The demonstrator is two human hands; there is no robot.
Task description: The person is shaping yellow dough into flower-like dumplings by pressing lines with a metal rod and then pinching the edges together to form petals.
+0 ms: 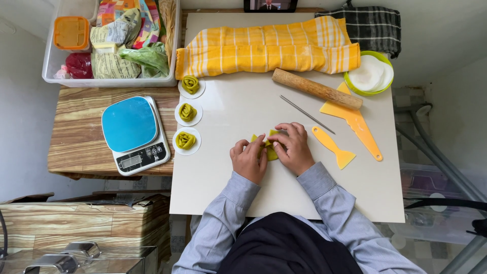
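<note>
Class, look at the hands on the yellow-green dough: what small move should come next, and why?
Probably roll it up into a rose. Both the left hand and right hand pinch the dough piece, which lies flat, while three finished dough roses sit on white rounds beside it.

Dough piece [271, 150] under the hands: yellow-green; three rolled dough rosettes [186, 112] the same olive-yellow, each on a white paper round. Towel [269, 50]: yellow with white stripes; cloth [373, 25] behind it: black with a white check; scale [133, 133]: blue top on a white body. Scrapers [355, 124]: orange-yellow; rolling pin [317, 89]: pale brown wood; bowl [369, 75]: green rim, white discs inside; sleeves [231, 213]: light blue-grey.
</note>
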